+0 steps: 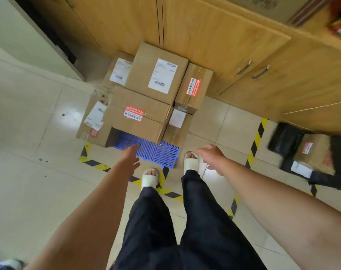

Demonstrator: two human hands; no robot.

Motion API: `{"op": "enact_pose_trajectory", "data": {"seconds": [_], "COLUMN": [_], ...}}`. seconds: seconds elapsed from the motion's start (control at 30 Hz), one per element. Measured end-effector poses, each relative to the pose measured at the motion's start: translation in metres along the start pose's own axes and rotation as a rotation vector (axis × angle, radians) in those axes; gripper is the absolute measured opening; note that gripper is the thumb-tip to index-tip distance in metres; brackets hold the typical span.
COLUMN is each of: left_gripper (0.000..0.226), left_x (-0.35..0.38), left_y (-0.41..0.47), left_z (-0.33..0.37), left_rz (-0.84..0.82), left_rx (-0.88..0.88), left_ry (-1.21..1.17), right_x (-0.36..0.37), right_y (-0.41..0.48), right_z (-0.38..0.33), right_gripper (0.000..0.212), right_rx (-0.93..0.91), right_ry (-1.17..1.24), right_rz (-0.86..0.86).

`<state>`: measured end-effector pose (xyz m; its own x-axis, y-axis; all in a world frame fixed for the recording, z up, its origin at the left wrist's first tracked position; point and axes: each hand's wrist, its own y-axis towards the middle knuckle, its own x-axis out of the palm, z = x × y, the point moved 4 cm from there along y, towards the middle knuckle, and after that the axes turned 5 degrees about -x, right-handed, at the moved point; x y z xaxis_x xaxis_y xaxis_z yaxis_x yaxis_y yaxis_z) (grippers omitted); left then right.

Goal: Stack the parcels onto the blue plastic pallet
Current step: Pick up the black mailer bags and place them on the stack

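Both my hands empty, fingers loose — left hand, right hand — over tiled floor, parcels on blue pallet by wood cabinets.

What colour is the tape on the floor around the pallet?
Yellow and black stripes on the floor tape, seen in the head view.

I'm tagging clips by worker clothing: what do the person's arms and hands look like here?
The left hand and right hand wear no gloves. The arms are bare, no sleeves in view; no watch, ring or band shows. Below: black trousers, white slippers.
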<state>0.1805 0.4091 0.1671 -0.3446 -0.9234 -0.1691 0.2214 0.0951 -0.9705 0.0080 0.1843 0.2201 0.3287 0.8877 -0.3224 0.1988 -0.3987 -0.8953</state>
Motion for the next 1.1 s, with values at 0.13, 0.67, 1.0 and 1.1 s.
{"op": "enact_pose_trajectory", "data": {"seconds": [0.13,0.67,1.0,1.1], "left_gripper": [0.034,0.007,0.015,0.018], "left_x": [0.008,0.115,0.244,0.281], "left_y": [-0.087,-0.273,-0.336,-0.352], "left_z": [0.013,-0.137,-0.298,-0.349], "left_rz": [-0.181,-0.551,-0.567,-0.582], "left_rx": [0.184,0.311,0.391,0.362], "left_ry": [0.111,0.949,1.19,1.125], "right_x": [-0.025,-0.031,-0.119,-0.143], "right_y": [-0.095,-0.306,-0.34,-0.344], "right_z": [-0.001,0.224,0.405,0.459], "right_gripper": [0.022,0.015,0.018,0.019], "right_rx": [-0.055,0.008,-0.081,-0.049], "right_ry": [0.178,1.398,1.598,1.648], "right_rz": [0.077,0.586,0.715,0.716]}}
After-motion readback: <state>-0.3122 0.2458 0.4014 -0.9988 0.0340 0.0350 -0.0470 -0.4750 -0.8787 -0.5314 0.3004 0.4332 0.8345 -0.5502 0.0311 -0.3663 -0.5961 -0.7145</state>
